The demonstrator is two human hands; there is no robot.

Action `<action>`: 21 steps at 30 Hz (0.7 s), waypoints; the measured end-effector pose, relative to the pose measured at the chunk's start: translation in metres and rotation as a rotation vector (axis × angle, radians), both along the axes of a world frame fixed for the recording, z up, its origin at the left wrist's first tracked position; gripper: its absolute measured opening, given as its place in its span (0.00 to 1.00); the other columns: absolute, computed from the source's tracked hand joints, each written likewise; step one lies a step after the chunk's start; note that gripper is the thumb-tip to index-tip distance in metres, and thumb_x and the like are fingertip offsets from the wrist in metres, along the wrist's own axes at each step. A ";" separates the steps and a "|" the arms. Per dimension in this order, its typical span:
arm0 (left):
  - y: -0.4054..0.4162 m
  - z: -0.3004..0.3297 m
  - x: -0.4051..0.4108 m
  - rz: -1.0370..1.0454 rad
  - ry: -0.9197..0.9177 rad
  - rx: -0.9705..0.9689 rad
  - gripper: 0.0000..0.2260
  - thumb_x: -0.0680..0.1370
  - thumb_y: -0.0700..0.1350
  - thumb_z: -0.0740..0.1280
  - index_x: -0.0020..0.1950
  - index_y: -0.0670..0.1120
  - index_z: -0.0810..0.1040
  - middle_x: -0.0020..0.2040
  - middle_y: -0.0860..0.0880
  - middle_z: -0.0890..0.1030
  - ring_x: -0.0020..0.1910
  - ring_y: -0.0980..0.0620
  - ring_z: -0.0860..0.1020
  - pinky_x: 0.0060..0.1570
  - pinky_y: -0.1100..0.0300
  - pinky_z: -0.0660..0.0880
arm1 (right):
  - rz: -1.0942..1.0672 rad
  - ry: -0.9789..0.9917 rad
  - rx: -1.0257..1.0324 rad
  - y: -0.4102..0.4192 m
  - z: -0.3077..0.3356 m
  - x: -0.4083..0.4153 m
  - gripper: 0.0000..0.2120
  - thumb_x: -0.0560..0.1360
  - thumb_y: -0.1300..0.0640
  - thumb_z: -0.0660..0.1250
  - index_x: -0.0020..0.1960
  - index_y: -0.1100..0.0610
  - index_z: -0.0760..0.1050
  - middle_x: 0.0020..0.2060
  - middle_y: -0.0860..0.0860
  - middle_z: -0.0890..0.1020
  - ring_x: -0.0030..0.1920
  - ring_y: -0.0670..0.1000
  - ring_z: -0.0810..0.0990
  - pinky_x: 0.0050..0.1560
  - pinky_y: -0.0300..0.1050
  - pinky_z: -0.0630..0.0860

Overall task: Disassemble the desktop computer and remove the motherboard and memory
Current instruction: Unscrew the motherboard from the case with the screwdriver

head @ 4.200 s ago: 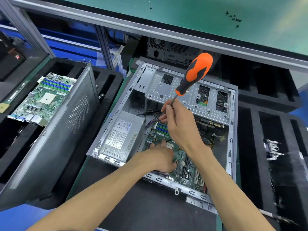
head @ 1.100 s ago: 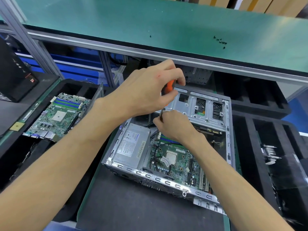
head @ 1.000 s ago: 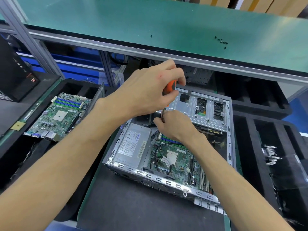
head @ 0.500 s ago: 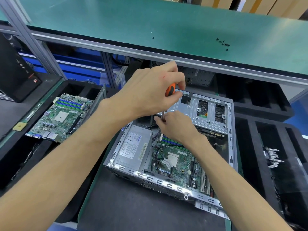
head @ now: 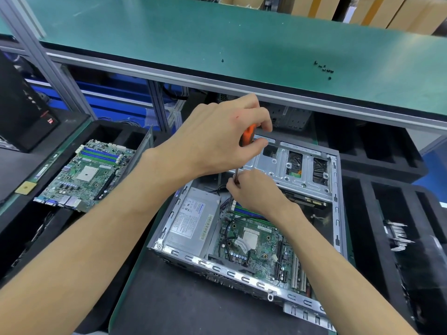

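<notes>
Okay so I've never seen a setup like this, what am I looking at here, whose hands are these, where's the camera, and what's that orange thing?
The camera sits on a person's head, looking down at their own two bare hands. In front of them lies an open desktop computer case on a dark mat. Inside it you can see a grey power supply and the green motherboard. The orange thing is the handle of a screwdriver: the left hand grips that handle from above, while the right hand pinches the metal shaft lower down, steadying it near the board's far corner. Off to the left, a second motherboard lies outside any case. A few small dark screws lie on the green shelf above.
</notes>
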State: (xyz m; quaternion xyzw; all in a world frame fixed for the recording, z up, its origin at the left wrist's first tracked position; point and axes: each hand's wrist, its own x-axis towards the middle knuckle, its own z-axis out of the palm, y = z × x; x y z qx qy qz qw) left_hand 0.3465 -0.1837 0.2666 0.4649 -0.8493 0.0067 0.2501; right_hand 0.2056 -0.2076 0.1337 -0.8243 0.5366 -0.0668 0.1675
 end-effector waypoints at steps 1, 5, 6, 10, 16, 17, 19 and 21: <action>0.000 0.001 0.000 -0.005 0.014 -0.005 0.07 0.78 0.54 0.65 0.54 0.56 0.79 0.49 0.58 0.76 0.41 0.54 0.76 0.36 0.57 0.70 | -0.001 -0.037 0.041 -0.001 -0.001 -0.001 0.19 0.81 0.52 0.59 0.32 0.55 0.62 0.26 0.52 0.69 0.29 0.53 0.69 0.30 0.47 0.59; 0.000 0.002 0.001 -0.064 0.066 0.011 0.05 0.78 0.51 0.66 0.51 0.53 0.81 0.47 0.57 0.78 0.43 0.55 0.76 0.40 0.51 0.76 | -0.003 -0.115 0.148 -0.001 -0.005 -0.006 0.07 0.77 0.53 0.61 0.44 0.55 0.65 0.34 0.54 0.77 0.35 0.56 0.76 0.35 0.53 0.73; -0.001 0.002 0.000 -0.070 0.077 0.022 0.05 0.79 0.49 0.66 0.51 0.52 0.81 0.48 0.57 0.78 0.44 0.55 0.76 0.41 0.50 0.76 | 0.007 -0.136 0.150 0.000 -0.006 -0.006 0.07 0.77 0.53 0.61 0.44 0.54 0.64 0.36 0.54 0.78 0.36 0.56 0.77 0.37 0.55 0.74; -0.002 -0.001 -0.002 -0.044 0.103 0.020 0.07 0.79 0.48 0.66 0.55 0.52 0.81 0.49 0.57 0.79 0.46 0.55 0.77 0.44 0.50 0.76 | 0.045 -0.218 0.104 0.007 -0.014 -0.008 0.07 0.80 0.54 0.61 0.43 0.52 0.71 0.35 0.52 0.80 0.33 0.52 0.77 0.37 0.54 0.75; -0.002 -0.008 -0.004 0.037 0.451 0.092 0.14 0.81 0.56 0.60 0.63 0.53 0.75 0.53 0.57 0.78 0.32 0.60 0.74 0.35 0.58 0.69 | 0.003 -0.256 0.042 0.016 -0.023 -0.013 0.13 0.85 0.54 0.56 0.51 0.58 0.77 0.34 0.48 0.76 0.33 0.50 0.74 0.37 0.49 0.72; -0.002 -0.010 -0.002 0.059 0.548 0.109 0.13 0.82 0.54 0.58 0.61 0.50 0.75 0.51 0.55 0.79 0.31 0.55 0.75 0.33 0.56 0.70 | 0.003 -0.266 0.044 0.018 -0.023 -0.015 0.13 0.85 0.54 0.56 0.51 0.58 0.76 0.33 0.47 0.75 0.33 0.48 0.73 0.36 0.46 0.70; -0.002 -0.018 0.002 0.105 0.709 0.137 0.13 0.84 0.50 0.56 0.57 0.47 0.77 0.48 0.51 0.81 0.30 0.49 0.76 0.30 0.57 0.72 | -0.017 -0.316 0.053 0.020 -0.020 -0.019 0.13 0.85 0.54 0.55 0.51 0.57 0.77 0.31 0.43 0.72 0.29 0.42 0.71 0.32 0.36 0.65; -0.001 -0.030 0.006 0.164 0.806 0.195 0.13 0.84 0.48 0.55 0.54 0.47 0.78 0.47 0.53 0.81 0.30 0.53 0.77 0.27 0.66 0.70 | -0.047 -0.396 0.058 0.022 -0.015 -0.024 0.14 0.85 0.54 0.55 0.50 0.56 0.77 0.28 0.42 0.71 0.26 0.42 0.71 0.28 0.36 0.64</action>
